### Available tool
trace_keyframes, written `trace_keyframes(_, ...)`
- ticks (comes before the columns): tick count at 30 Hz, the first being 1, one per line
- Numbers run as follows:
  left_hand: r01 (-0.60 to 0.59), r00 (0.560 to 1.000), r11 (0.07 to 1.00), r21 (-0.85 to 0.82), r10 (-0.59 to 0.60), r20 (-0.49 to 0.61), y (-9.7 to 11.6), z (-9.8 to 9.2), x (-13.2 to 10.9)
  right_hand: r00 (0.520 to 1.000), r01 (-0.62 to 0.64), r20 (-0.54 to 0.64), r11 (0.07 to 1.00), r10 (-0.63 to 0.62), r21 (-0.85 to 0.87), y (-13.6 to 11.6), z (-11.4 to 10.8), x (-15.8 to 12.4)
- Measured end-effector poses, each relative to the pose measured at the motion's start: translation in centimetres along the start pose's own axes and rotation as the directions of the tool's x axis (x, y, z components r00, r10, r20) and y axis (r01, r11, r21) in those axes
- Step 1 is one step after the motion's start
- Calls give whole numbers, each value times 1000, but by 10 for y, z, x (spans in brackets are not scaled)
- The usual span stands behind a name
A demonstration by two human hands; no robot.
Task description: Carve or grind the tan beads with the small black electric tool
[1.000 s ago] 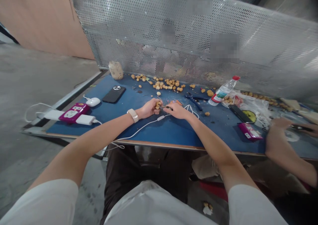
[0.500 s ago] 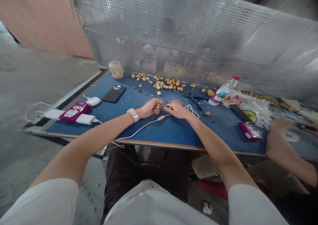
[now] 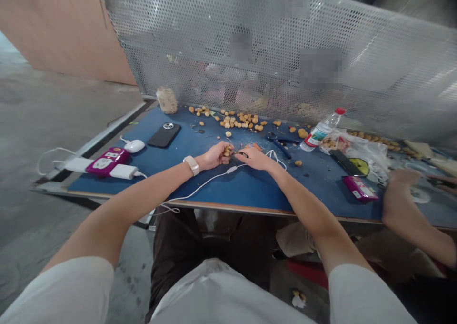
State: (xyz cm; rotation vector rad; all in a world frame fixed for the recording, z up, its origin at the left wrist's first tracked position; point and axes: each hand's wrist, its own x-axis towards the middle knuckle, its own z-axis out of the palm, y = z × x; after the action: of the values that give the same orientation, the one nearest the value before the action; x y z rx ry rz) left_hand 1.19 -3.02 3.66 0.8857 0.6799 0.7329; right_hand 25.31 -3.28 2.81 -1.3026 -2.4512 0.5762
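Watching over the head camera, I see the wearer's left hand (image 3: 215,156) with its fingertips curled inward, pinching a small, lumpy, tan-brown piece (image 3: 227,150) above the near-middle of the blue-topped table (image 3: 228,195). Across from it, the right hand (image 3: 255,158) is closed around a small dark tool (image 3: 243,155) whose thin tip points at the piece; I cannot tell whether the tip touches it. A pale watch band (image 3: 193,166) circles the left wrist. A thin white cable (image 3: 203,186) runs from the table's near edge to beneath the right hand and loops beside it. Just beyond that hand I make out orange-pink scraps (image 3: 255,146), and to its right, blue-handled pliers (image 3: 283,149). Farther back lies a scatter of round tan pieces (image 3: 239,121). On my left are a black smartphone (image 3: 164,135) and a purple power block (image 3: 107,162); on my right, a tilted clear plastic bottle with a red cap (image 3: 317,136) stands near a crumpled translucent bag (image 3: 376,156). A co-worker's hand (image 3: 404,177) rests farther right.
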Motion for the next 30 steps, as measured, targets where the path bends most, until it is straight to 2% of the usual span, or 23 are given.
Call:
trace_keyframes(5, 1, 1000, 1000, -7, 0, 8, 0, -1, 0, 1000, 24, 21, 1000, -24, -6, 1, 0, 1)
trace_keyframes(12, -11, 1000, 1000, -3, 11, -18, 1, 0, -1, 1000, 29, -12, 997, -28, 68, -1, -8, -6)
trace_keyframes(17, -151, 987, 987, 56, 154, -53, 2, 3, -3, 994, -1, -107, 997, 9, 80, 1, -20, -15)
trace_keyframes(21, -278, 957, 948, 157, 287, -33, 3, 6, -7, 995, -25, -99, 998, 31, 56, 0, -24, -17)
trace_keyframes(26, -352, 927, 878, 324, 375, -8, 4, 3, -8, 999, -48, -20, 992, 50, 120, -4, -24, -19)
trace_keyframes(30, -318, 930, 856, 407, 365, -42, 3, -2, -4, 981, -127, 181, 935, 68, 332, -4, -19, -23)
